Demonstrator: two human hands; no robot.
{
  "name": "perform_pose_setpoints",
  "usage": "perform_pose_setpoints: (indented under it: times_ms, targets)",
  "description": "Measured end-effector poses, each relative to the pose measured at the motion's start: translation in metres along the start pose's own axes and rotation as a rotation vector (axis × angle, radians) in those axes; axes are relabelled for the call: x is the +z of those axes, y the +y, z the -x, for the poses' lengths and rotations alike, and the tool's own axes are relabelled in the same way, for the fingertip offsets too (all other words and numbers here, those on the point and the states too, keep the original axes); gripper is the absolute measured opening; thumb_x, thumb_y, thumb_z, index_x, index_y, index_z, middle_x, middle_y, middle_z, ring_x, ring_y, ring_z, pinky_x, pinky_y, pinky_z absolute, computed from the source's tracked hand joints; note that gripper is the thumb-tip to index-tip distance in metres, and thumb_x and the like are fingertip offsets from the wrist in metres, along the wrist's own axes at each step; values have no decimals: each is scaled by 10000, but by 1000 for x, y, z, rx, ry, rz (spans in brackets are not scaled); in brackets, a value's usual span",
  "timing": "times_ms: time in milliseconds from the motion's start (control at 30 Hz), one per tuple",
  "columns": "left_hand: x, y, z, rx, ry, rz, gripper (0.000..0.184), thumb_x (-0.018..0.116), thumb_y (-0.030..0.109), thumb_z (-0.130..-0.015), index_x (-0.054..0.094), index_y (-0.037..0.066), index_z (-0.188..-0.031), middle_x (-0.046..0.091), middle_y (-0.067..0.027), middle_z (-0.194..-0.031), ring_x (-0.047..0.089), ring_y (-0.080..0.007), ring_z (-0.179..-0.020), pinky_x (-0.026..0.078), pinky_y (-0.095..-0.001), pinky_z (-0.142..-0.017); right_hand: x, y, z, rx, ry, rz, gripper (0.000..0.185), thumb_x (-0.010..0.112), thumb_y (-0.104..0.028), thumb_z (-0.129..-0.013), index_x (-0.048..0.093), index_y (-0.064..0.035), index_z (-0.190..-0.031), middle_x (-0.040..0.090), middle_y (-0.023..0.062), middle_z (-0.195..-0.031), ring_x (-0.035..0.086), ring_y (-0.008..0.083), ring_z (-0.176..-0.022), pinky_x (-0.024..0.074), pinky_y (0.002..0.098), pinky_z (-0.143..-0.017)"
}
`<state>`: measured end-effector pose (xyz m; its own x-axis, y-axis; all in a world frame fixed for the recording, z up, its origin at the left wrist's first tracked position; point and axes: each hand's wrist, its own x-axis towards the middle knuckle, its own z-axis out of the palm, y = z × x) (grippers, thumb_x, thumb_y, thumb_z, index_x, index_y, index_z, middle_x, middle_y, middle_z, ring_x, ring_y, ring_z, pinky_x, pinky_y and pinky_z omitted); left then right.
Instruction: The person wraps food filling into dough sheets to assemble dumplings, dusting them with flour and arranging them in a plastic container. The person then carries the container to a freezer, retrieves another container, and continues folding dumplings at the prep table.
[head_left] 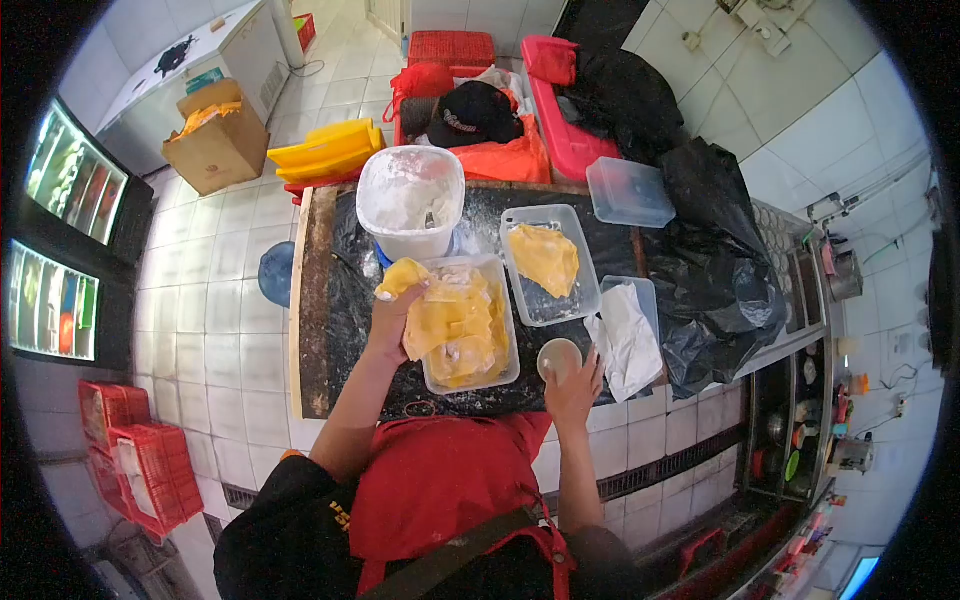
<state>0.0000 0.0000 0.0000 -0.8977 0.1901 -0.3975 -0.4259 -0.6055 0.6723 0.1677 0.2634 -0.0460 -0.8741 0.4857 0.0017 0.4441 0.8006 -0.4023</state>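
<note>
My left hand (392,322) is closed on a yellow sheet (428,325) at the left side of a clear container (505,372) with more floury yellow sheets (470,318) in it. At the front right of the table, my right hand (574,392) has its fingers around a small round cup (559,360). Another clear container (590,300) holds a yellow sheet (545,258). Behind my left hand stands a white bucket (410,190) with white powder inside. A white cloth (630,345) lies over a container to the right of my right hand.
Black plastic (715,300) covers the table's right side. An empty clear tub (630,192) sits at the back right. Beyond the table are red and yellow crates (325,150) and a black cap (473,113). A blue stool (275,274) stands left of the table.
</note>
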Motion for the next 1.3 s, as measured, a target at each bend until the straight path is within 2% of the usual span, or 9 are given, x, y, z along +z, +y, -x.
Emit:
perform_pose_setpoints:
  times_ms: [200, 333, 500, 600, 667, 767, 900, 1067, 1300]
  targets:
    - [20, -4, 13, -6, 12, -128, 370, 719, 51, -836, 584, 13, -1177, 670, -96, -1073, 686, -219, -913, 588, -383, -805, -16, -29, 0, -53, -134, 94, 419, 561, -389, -948, 627, -107, -1251, 276, 250, -1536, 234, 490, -1403, 206, 576, -1129]
    - [30, -5, 22, -74, -99, -215, 388, 730, 43, -829, 585, 10, -1188, 672, -89, -1089, 678, -195, -938, 577, -353, -808, -46, -88, -29, -437, -115, -572, 340, 550, -342, -962, 638, -207, -1262, 246, 197, -1571, 194, 433, -1444, 175, 519, -1161]
    - [41, 0, 35, 25, -134, -410, 400, 725, 63, -831, 577, 38, -1201, 664, -68, -1091, 661, -179, -959, 556, -324, -826, -54, -136, -49, -694, -130, -462, 358, 561, -297, -948, 622, -171, -1277, 202, 183, -1591, 132, 392, -1476, 99, 505, -1182]
    - [36, 2, 34, 14, -176, -344, 397, 726, 69, -834, 579, 34, -1201, 667, -64, -1098, 658, -167, -957, 555, -317, -818, -40, -141, -60, -644, 12, -209, 353, 613, -249, -925, 628, -146, -1262, 369, 197, -1508, 323, 374, -1407, 243, 478, -1148]
    - [27, -4, 27, 14, -147, -316, 412, 732, 60, -829, 580, 28, -1210, 669, -64, -1101, 657, -161, -961, 553, -310, -813, -38, -141, -59, -343, -361, -708, 358, 694, -169, -872, 641, -93, -1218, 597, 177, -1285, 589, 300, -1161, 444, 391, -1006]
    - [30, -3, 25, -18, -98, -306, 384, 732, 77, -836, 602, 25, -1194, 679, -69, -1086, 656, -152, -961, 551, -300, -807, -20, -139, -49, -232, -203, -803, 388, 754, -83, -812, 642, -47, -1182, 699, 122, -1045, 681, 204, -896, 526, 298, -847]
    - [23, -11, 18, -3, -107, -445, 334, 742, 73, -835, 629, -11, -1139, 693, -91, -1041, 673, -156, -894, 558, -307, -773, -23, -132, -49, -434, 12, -615, 293, 734, -144, -834, 661, -52, -1103, 700, 117, -989, 692, 243, -910, 535, 344, -804]
    - [31, -5, 19, -167, -182, -423, 440, 761, 58, -810, 593, -11, -1210, 675, -95, -1112, 663, -170, -952, 549, -313, -808, 13, -117, -69, -22, -394, -1088, 340, 709, -71, -850, 605, -80, -1174, 694, 77, -983, 656, 151, -895, 526, 319, -790]
    - [3, -13, 17, -122, -326, -686, 429, 718, 51, -836, 576, 0, -1238, 670, -81, -1125, 654, -181, -995, 532, -333, -878, 25, -123, -146, -191, -453, -1106, 379, 726, -112, -838, 591, -74, -1190, 693, 93, -979, 647, 181, -899, 515, 341, -807]
